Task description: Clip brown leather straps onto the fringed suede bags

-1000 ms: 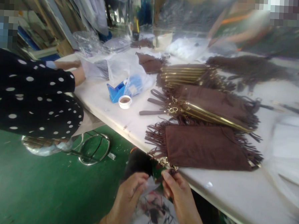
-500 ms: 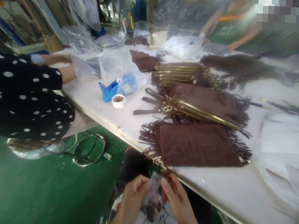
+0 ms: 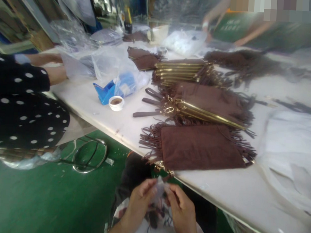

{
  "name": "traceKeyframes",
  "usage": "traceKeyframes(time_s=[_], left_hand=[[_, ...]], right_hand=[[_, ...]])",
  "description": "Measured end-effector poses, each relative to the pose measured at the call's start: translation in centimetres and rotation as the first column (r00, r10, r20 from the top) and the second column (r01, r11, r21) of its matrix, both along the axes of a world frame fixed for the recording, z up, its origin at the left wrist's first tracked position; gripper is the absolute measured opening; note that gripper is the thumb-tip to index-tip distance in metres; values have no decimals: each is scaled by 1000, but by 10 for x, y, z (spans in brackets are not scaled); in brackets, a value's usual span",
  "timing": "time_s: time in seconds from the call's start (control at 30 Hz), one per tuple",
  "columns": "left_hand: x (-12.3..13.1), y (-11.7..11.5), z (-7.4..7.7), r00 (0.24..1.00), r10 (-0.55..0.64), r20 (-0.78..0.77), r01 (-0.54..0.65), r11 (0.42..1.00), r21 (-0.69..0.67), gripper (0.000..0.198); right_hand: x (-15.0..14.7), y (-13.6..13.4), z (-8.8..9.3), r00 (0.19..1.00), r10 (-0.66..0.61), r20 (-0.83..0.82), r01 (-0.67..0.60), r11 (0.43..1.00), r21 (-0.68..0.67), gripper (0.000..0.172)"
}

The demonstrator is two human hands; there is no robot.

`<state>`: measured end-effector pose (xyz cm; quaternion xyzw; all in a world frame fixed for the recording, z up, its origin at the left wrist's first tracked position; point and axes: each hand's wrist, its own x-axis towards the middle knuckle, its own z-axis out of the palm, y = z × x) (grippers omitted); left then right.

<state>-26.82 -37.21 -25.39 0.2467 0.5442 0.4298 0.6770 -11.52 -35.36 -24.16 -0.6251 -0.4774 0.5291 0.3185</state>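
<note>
Above my lap, just off the table's front edge, my left hand [image 3: 140, 202] and my right hand [image 3: 181, 207] pinch a small clear plastic bag [image 3: 158, 192] between them. Both sets of fingers are closed on it; what the bag contains, if anything, I cannot make out. Right beyond my hands lies a brown fringed pouch [image 3: 199, 148] flat on the table, its gold clasps [image 3: 163, 166] hanging over the edge. Behind it are more brown fringed pouches [image 3: 205, 98] with gold zips and wrist straps.
A small white cup [image 3: 116, 104] of brown stuff stands beside a blue tape dispenser [image 3: 106, 92] and clear plastic bags. White cloth [image 3: 291, 151] covers the table's right part. At left, a person in a dotted sleeve [image 3: 22, 76] handles plastic; another person's arms show at the back.
The view has shifted slightly, so the table's things sit a little further left and higher. My hands still hold the small bag, with the fingers slightly rearranged and the right hand more upright.
</note>
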Motion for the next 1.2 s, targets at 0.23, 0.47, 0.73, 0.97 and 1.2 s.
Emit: traceKeyframes(time_s=[0.23,0.47,0.73,0.97,1.2], left_hand=[[1,12,-5,1000,14,-17,-15,999,-44,52],[4,18,-1,999,15,-51,-17,999,-41,50],[8,19,-9,998,-13,-55,13,1000,6,52],[13,20,1,1000,8,-14,-7,999,49,53],[15,28,22,998,65,20,-65,998,1,54]], right_hand=[[0,0,-3,993,-60,98,55,997,54,39],[-4,1,5,988,-141,66,136,989,65,42],[-1,4,19,975,-173,142,156,980,128,39],[1,9,27,966,-149,211,116,980,162,37],[2,14,38,952,-144,269,91,975,202,36]])
